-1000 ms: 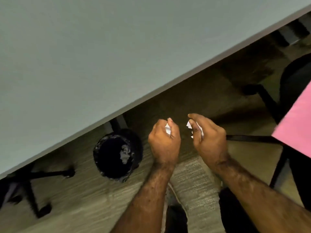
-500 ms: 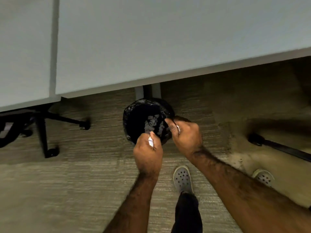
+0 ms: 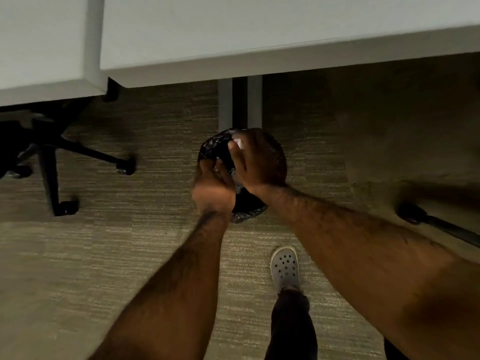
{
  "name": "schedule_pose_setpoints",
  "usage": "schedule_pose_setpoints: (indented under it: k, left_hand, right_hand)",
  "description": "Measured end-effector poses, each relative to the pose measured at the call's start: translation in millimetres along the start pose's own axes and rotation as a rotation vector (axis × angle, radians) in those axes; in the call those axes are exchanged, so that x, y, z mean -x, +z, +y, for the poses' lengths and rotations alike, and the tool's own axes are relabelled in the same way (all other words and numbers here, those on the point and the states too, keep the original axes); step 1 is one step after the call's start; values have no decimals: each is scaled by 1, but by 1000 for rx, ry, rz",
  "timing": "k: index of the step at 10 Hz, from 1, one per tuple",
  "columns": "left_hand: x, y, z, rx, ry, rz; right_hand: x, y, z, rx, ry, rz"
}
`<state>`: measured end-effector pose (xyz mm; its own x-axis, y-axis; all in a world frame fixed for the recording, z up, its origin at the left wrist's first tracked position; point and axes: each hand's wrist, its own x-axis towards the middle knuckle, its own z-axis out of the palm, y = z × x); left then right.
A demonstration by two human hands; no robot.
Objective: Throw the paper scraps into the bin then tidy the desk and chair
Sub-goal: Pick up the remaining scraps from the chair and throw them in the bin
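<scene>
A round black bin [image 3: 211, 148] with a dark liner stands on the carpet below the desk edge, mostly covered by my hands. My right hand [image 3: 257, 162] hovers over the bin's mouth and pinches a white paper scrap [image 3: 237, 143] at its fingertips. My left hand [image 3: 213, 189] is blurred at the bin's near-left rim, fingers curled over the opening. No paper shows in it, and its palm side is hidden. A pale fleck [image 3: 233, 174] lies inside the bin between the hands.
The white desk [image 3: 259, 35] fills the top, with its grey leg [image 3: 225, 105] just behind the bin. A black chair base with casters [image 3: 124, 166] stands at left, another caster [image 3: 410, 214] at right. My foot in a grey clog [image 3: 284, 266] is near the bin.
Both hands, each pinching a scrap, have moved from beside the desk edge to directly over the bin. The view has swung down and closer to the bin.
</scene>
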<state>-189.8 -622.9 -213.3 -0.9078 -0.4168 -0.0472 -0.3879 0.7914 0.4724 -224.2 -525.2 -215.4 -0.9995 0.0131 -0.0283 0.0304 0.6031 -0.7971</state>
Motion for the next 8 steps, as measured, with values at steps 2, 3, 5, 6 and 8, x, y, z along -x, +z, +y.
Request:
schedule_pose_setpoints:
  k: [2, 3, 5, 6, 8]
  left_hand:
    - [-16, 31, -32, -207, -51, -395]
    - [-7, 31, -32, -179, -9, -382]
    - [18, 17, -15, -193, 105, -218]
    - [25, 5, 1, -271, 177, -257]
    - [58, -29, 51, -242, 205, -310]
  right_hand:
    - [-3, 31, 29, 84, 177, -346]
    - [6, 23, 30, 148, 114, -366]
    - [30, -4, 29, 191, 130, -418]
    - [37, -27, 27, 197, 148, -402]
    - [54, -99, 17, 194, 88, -307]
